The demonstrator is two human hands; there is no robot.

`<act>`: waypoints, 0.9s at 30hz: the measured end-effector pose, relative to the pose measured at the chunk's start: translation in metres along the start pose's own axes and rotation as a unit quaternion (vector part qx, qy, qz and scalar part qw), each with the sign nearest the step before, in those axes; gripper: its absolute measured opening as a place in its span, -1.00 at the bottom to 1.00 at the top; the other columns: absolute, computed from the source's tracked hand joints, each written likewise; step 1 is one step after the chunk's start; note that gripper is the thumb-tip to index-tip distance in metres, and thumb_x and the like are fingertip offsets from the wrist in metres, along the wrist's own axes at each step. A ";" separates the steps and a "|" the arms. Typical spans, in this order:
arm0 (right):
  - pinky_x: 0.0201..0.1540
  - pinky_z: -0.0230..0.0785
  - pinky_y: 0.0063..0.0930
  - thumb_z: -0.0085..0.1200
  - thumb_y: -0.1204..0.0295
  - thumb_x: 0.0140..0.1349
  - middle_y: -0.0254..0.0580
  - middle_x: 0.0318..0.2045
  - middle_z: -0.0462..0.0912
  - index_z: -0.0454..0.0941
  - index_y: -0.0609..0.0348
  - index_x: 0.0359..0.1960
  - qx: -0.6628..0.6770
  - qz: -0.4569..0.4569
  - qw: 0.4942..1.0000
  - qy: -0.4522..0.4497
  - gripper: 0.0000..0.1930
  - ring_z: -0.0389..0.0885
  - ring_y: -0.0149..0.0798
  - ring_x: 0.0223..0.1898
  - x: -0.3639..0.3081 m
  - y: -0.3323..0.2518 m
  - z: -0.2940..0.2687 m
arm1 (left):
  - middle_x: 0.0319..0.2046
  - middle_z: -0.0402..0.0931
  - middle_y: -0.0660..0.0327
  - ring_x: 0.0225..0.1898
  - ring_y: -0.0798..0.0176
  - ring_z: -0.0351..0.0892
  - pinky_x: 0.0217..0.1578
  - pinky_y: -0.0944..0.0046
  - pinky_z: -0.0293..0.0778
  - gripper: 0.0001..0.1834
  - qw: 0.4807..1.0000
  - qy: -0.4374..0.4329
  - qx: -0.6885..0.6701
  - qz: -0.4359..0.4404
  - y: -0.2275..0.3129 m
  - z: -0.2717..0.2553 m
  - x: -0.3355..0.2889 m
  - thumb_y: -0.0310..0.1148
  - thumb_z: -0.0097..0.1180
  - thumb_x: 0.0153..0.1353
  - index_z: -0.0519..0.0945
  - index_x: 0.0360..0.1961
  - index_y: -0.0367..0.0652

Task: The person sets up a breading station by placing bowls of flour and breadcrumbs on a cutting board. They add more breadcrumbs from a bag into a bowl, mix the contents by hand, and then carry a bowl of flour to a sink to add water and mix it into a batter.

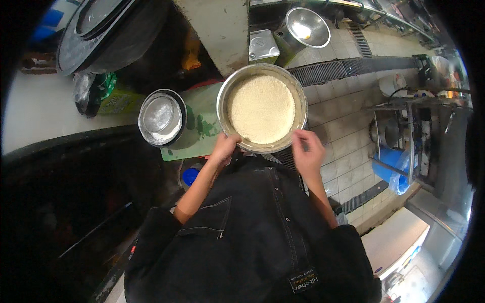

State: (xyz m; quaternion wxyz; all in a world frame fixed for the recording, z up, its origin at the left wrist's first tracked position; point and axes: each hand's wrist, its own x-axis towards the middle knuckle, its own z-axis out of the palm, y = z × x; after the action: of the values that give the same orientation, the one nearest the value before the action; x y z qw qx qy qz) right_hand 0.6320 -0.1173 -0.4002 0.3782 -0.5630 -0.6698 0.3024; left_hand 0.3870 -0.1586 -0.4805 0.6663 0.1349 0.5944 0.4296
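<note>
A wide steel bowl [301,99] filled with pale white grain is held out in front of my chest, over the tiled floor. My left hand [224,148] grips the bowl's near left rim. My right hand [308,151] grips its near right rim, fingers curled over the edge. My black jacket fills the lower middle of the view and hides what lies under the bowl.
A smaller steel pot [161,117] with white residue sits left on a green lid [202,136]. A large dark drum [101,35] stands at upper left. A steel funnel-like bowl [307,27] and square tin [263,45] lie ahead. A floor drain grate [353,68] runs right. Blue bucket [391,169] at right.
</note>
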 end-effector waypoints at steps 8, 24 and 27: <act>0.22 0.36 -0.01 0.46 0.13 -0.17 0.19 0.30 0.30 0.25 0.01 0.37 -0.352 -0.005 0.903 -0.245 -0.01 0.43 0.25 0.19 0.054 -0.016 0.081 | -0.35 0.61 0.05 -0.46 0.19 0.61 -0.47 0.23 0.56 -0.64 0.992 -0.029 0.122 -0.006 -0.013 -0.005 0.002 -0.54 0.04 0.06 0.53 -0.09 -0.48; 0.09 0.43 -0.31 0.35 0.32 0.04 0.07 0.01 0.65 0.52 0.35 0.10 0.127 0.222 0.882 -0.395 -0.42 0.62 -0.08 0.03 0.073 0.073 0.095 | -0.27 0.59 0.03 -0.39 0.20 0.62 -0.45 0.23 0.56 -0.48 0.989 -0.025 0.148 -0.012 -0.008 -0.013 0.007 -0.51 0.16 0.06 0.39 0.08 -0.47; 0.11 0.43 -0.33 0.36 0.35 0.08 -0.03 0.01 0.65 0.52 0.39 0.07 0.079 0.173 0.909 -0.372 -0.46 0.62 -0.21 0.01 0.080 0.043 0.077 | -0.26 0.59 0.02 -0.40 0.19 0.62 -0.47 0.23 0.57 -0.49 0.991 -0.026 0.132 -0.020 -0.007 -0.014 0.010 -0.53 0.15 0.07 0.38 0.08 -0.47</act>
State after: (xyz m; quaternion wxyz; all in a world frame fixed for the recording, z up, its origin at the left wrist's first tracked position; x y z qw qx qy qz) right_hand 0.5830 -0.0293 -0.4640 0.0869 -0.4844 -0.6281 0.6027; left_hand 0.3761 -0.1598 -0.4959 0.6666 0.2207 0.6308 0.3304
